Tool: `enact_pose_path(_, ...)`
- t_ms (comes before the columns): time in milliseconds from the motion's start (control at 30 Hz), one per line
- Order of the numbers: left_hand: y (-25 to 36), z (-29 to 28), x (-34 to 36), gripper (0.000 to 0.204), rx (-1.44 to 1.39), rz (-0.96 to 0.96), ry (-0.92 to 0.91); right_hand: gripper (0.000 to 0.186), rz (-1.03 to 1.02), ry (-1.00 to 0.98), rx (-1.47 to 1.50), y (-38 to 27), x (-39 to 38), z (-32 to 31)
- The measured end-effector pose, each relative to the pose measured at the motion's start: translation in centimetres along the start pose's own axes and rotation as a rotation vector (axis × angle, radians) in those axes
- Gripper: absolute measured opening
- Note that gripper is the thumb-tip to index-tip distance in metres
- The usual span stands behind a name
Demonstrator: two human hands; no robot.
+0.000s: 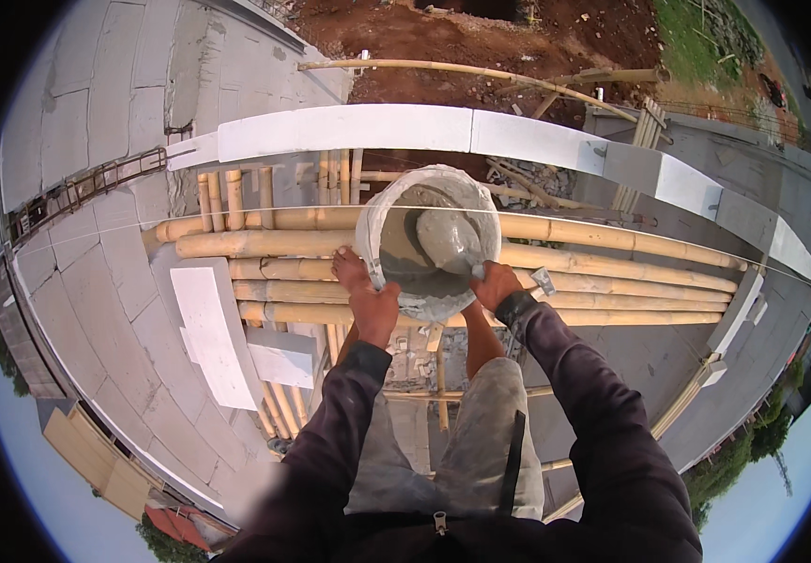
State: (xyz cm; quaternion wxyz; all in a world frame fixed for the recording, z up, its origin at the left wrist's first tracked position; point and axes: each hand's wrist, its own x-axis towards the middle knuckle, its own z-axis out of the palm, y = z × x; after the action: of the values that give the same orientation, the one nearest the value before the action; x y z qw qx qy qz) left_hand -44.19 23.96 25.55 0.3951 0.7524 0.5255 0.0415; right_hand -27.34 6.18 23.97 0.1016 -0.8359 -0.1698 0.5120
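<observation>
A round bucket (431, 307), its walls crusted with grey mortar, stands in front of me on the bamboo poles. Wet grey mortar (401, 253) lies inside it. My left hand (373, 300) is closed on the near left part of the bucket's rim. At the near right side, my right hand (497, 284) grips the handle of a rounded, mortar-coated scoop (448, 240). The scoop's head rests inside the bucket, tilted toward the far side; mortar covers it, so its exact shape is hard to tell.
Bamboo poles (265, 246) form the platform under me. A row of white blocks (349, 129) runs beyond the bucket, with a thin string (274, 214) stretched before it. White blocks (213, 324) lie left. A small grey metal piece (543, 280) is beside my right hand. Gaps show between poles.
</observation>
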Motion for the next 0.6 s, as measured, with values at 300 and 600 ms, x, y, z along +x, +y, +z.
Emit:
enact_pose_path(300,-0.4,5.6,-0.1,0.049,-0.015,-0.058,-0.216,0.034,-0.119,0.207,0.287,8.4,-1.9,-5.6)
enact_pose_path(600,0.1,5.8,-2.0,0.054,-0.180,-0.257,-0.261,0.030,-0.045,0.830,-0.057,18.2,7.2,-14.0)
